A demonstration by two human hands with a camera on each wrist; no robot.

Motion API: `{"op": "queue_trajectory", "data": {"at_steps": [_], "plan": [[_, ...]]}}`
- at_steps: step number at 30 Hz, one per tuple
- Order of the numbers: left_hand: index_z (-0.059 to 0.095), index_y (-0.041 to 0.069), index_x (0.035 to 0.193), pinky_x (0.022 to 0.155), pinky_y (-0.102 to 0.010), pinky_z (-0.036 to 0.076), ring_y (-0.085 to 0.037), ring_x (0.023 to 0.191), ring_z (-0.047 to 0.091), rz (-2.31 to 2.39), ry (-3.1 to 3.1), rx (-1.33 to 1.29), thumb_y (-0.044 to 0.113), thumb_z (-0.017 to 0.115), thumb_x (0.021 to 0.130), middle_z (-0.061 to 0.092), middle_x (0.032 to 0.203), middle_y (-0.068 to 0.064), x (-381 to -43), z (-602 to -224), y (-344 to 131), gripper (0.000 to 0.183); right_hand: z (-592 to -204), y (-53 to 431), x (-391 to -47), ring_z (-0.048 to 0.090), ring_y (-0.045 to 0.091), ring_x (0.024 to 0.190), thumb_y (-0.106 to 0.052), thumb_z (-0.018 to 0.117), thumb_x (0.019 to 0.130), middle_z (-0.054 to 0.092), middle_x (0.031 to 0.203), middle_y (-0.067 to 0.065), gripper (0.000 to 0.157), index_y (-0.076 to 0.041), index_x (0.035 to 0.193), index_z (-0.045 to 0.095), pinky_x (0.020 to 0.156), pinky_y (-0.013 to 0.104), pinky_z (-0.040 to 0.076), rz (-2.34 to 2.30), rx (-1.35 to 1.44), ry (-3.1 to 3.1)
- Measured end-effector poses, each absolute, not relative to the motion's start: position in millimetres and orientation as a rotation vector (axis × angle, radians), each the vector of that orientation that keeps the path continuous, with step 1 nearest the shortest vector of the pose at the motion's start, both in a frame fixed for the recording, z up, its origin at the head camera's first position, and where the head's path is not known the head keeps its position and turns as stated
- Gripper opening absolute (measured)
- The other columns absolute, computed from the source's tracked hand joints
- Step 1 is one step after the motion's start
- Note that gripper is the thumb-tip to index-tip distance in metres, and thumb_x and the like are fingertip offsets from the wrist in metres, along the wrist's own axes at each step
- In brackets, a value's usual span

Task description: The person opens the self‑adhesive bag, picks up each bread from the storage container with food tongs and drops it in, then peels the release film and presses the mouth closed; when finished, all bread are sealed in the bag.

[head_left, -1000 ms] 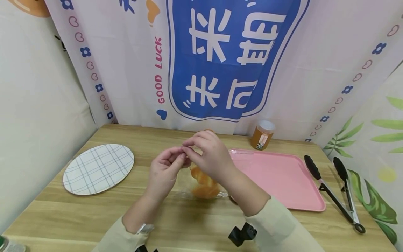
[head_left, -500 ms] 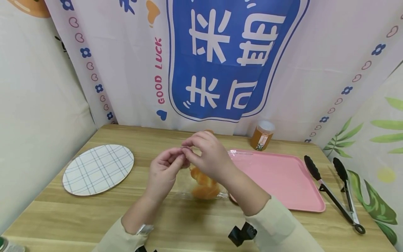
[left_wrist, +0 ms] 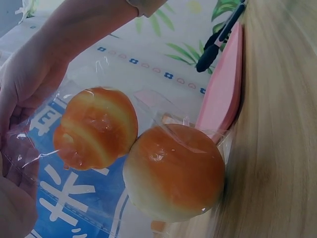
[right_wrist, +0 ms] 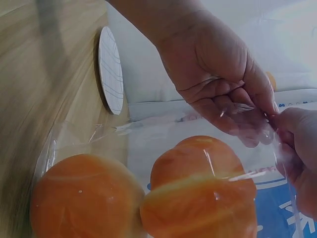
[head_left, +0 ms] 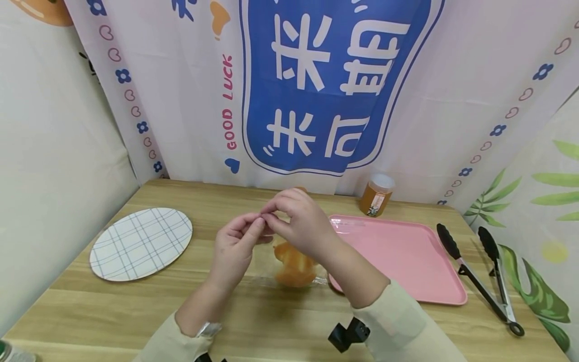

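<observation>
A clear plastic bag [right_wrist: 62, 141] hangs upright just above the wooden table. Inside it are a smooth round bun [left_wrist: 173, 173] at the bottom and a ridged, golden bread roll [left_wrist: 96, 129] above it. My left hand [head_left: 235, 242] pinches the bag's top edge between thumb and fingers. Right beside it, my right hand [head_left: 302, 221] pinches the same edge, and the fingertips of both hands meet. In the right wrist view the film stretches from the left palm to the right hand's fingers. The right hand hides part of the bread in the head view.
A checked oval plate [head_left: 141, 244] lies on the left. To the right are a pink tray [head_left: 398, 256] and black-tipped tongs [head_left: 484, 291]. A jar with amber contents [head_left: 377, 195] stands at the back. Behind the right hand, a small orange-brown thing [head_left: 300, 189] is mostly hidden.
Both hands stay in nearly the same place. Only the fingertips shift slightly where they pinch the bag's edge, the left thumb moving a little up.
</observation>
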State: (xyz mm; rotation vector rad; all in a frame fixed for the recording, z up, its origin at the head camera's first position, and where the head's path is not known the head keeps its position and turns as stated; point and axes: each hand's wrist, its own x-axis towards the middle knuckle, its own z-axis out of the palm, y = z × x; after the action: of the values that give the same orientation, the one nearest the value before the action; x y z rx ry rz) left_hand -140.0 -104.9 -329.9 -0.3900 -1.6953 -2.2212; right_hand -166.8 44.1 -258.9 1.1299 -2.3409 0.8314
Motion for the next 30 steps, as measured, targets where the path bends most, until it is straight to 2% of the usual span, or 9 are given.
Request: {"op": "queue_trajectory", "data": {"at_steps": [8,14,17,24,30], "plan": [[0.069,0.022,0.092,0.072,-0.026,0.062,-0.006,0.081,0.073,-2.212,-1.747,-0.302,0.005,0.053,0.100,0.075,0.085,0.012,-140.2,-326.6,-103.9,0.025,-262.8,45.9,-169.8,0.064,0.015,0.095,-0.011,0.072,0.088,0.074,0.091,0.001,0.007,-0.009,0.094,0.076,0.088,0.029,0.054,0.869,1.141,-2.268],[0.066,0.010,0.093,0.071,-0.026,0.061,-0.007,0.081,0.073,-2.227,-1.756,-0.272,0.007,0.050,0.101,0.075,0.083,0.011,-139.2,-324.6,-102.9,0.018,-265.5,46.2,-171.6,0.065,0.014,0.093,-0.011,0.070,0.090,0.074,0.092,0.000,0.007,-0.009,0.094,0.075,0.085,0.028,0.054,0.923,1.138,-2.282],[0.065,0.007,0.092,0.071,-0.025,0.061,-0.008,0.081,0.073,-2.245,-1.746,-0.258,0.008,0.050,0.101,0.075,0.083,0.011,-139.1,-324.9,-103.3,0.018,-266.4,46.9,-172.8,0.063,0.013,0.092,-0.012,0.067,0.092,0.074,0.094,0.000,0.007,-0.009,0.095,0.073,0.083,0.027,0.054,0.935,1.123,-2.310],[0.066,0.017,0.091,0.073,-0.028,0.062,-0.009,0.083,0.074,-2.266,-1.725,-0.231,0.008,0.051,0.101,0.076,0.088,0.011,-141.5,-326.2,-104.5,0.020,-266.0,50.3,-175.1,0.061,0.015,0.095,-0.009,0.065,0.094,0.073,0.096,0.001,0.008,-0.009,0.097,0.072,0.086,0.030,0.054,0.951,1.106,-2.338],[0.067,0.015,0.093,0.074,-0.026,0.062,-0.008,0.083,0.074,-2.288,-1.703,-0.261,0.002,0.053,0.098,0.076,0.086,0.009,-140.8,-323.8,-105.6,0.019,-267.7,52.6,-176.9,0.061,0.017,0.098,-0.009,0.066,0.093,0.072,0.095,0.001,0.007,-0.009,0.096,0.072,0.092,0.034,0.052,0.919,1.116,-2.319]]}}
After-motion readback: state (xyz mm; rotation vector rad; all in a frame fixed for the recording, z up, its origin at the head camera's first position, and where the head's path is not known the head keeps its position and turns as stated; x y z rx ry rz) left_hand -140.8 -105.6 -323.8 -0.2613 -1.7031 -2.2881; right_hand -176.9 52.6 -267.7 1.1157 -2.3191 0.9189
